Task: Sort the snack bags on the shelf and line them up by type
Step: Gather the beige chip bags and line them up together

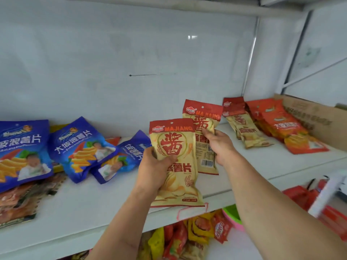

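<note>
Your left hand (154,169) grips one beige Majiang bag (174,162), fingers curled round its left edge, thumb across its front, above the shelf (90,203) front edge. Your right hand (219,145) pinches a second Majiang bag (204,132) just behind, upright, toward the shelf's right end.

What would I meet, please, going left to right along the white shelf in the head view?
Glossy blue chip bags → beige Majiang bag in the left hand → beige Majiang bag in the right hand → lying beige Majiang bags → orange-red bags → brown cardboard box.
</note>
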A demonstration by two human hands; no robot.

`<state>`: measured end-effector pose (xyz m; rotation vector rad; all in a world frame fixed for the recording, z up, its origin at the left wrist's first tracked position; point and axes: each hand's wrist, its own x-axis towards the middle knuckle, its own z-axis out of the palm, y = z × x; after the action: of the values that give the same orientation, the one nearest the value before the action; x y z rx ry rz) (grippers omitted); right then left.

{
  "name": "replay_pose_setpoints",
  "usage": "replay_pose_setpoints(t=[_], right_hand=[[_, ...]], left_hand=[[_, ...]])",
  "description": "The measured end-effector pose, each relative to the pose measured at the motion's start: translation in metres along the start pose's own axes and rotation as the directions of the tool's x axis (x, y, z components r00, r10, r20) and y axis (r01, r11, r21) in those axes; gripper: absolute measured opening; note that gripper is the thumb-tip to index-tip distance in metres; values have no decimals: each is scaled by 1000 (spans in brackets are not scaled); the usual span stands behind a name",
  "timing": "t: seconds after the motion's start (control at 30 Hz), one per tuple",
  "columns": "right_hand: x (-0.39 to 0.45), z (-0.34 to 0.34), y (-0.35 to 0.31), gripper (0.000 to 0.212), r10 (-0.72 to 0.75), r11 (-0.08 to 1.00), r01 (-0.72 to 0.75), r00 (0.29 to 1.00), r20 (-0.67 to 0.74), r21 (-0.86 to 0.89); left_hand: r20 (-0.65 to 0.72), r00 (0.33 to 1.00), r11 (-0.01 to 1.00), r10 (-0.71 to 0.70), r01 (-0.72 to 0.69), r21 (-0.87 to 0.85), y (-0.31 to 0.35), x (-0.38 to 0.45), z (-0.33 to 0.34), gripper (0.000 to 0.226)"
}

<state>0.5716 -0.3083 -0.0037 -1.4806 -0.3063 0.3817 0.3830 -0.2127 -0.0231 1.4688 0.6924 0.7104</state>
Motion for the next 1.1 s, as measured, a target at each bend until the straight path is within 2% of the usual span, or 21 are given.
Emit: replay_pose_setpoints(t=[0.2,0.3,0.63,0.83,1.1], right_hand=[[27,-71,-1,11,-14,1000,13,999,-45,-17],[40,-94,-3,26,-11,998,8,998,-64,-55],[97,-188,-11,21,-9,995,-3,994,-109,-104],[139,-231,-15,21,-41,990,33,998,-55,-140],[192,-262,-5,22,-8,985,28,993,121,-170]], left_hand=[[64,998,1000,-22,23,-15,5,-3,72,55],[94,995,1000,-23,23,0,2,3,97,53],[166,985,999,-39,40,1,-4,26,189,51],[134,990,999,-50,50,5,-7,35,251,50],[-18,998,998,-68,68,9,-13,37,333,46]])
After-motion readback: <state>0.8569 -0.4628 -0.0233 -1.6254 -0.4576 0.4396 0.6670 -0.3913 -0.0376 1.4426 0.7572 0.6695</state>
